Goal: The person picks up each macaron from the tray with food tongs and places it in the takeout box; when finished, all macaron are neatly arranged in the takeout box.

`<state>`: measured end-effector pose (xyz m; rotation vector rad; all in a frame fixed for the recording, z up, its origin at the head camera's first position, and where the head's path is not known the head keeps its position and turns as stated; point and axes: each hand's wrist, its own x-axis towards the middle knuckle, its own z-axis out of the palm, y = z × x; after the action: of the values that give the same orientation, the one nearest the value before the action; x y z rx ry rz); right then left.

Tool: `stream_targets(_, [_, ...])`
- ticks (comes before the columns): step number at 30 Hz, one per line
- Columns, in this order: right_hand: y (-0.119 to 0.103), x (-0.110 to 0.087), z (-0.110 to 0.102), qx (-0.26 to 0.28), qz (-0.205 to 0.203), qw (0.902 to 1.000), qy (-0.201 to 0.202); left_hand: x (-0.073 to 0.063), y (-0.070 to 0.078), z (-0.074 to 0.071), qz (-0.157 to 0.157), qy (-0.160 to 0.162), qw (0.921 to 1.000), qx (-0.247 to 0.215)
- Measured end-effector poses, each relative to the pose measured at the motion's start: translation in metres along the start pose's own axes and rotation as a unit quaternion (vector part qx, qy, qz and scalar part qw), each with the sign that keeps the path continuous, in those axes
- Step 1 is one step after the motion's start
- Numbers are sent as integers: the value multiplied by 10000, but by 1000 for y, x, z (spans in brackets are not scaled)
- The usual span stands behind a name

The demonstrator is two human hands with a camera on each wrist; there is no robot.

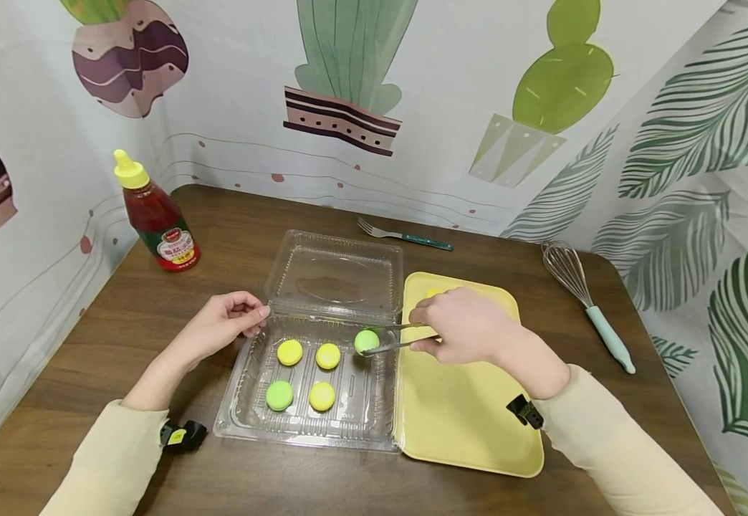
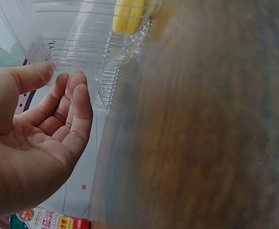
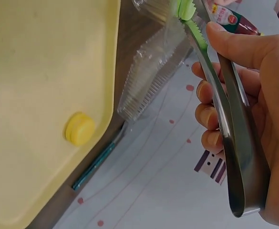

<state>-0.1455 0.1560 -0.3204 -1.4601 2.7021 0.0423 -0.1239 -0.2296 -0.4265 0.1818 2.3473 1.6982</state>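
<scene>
My right hand (image 1: 467,326) grips metal tongs (image 3: 244,162), whose tips pinch a green macaron (image 1: 367,340) over the right side of a clear hinged plastic container (image 1: 303,436). Inside that container lie another green macaron (image 1: 280,395) and yellow macarons (image 1: 322,395), all apart from each other. My left hand (image 1: 226,322) pinches the container's left rim near the hinge between thumb and fingertips. One yellow macaron (image 3: 80,129) sits at the far end of a yellow tray (image 1: 464,423), mostly hidden behind my right hand in the head view.
The container's lid (image 1: 342,272) lies folded back. A ketchup bottle (image 1: 164,229) with a yellow cap stands at the far left. Behind the lid is a fork (image 1: 406,237) with a teal handle. To the tray's right lies a whisk (image 1: 590,308). Patterned cloth hangs behind the table.
</scene>
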Motion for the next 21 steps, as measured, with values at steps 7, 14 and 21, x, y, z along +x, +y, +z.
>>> stream_targets(7, [-7, 4, 8, 140, -69, 9998, -138, -1, 2, 0, 31, -5, 10000, -47])
stream_targets(14, [-13, 8, 13, 110, -106, 9994, -297, -2, 2, -1, 33, -5, 10000, -38])
stream_targets(21, [-17, 11, 16, 35, -5, 9991, -412, -1, 3, 0, 11, -33, 10000, -39])
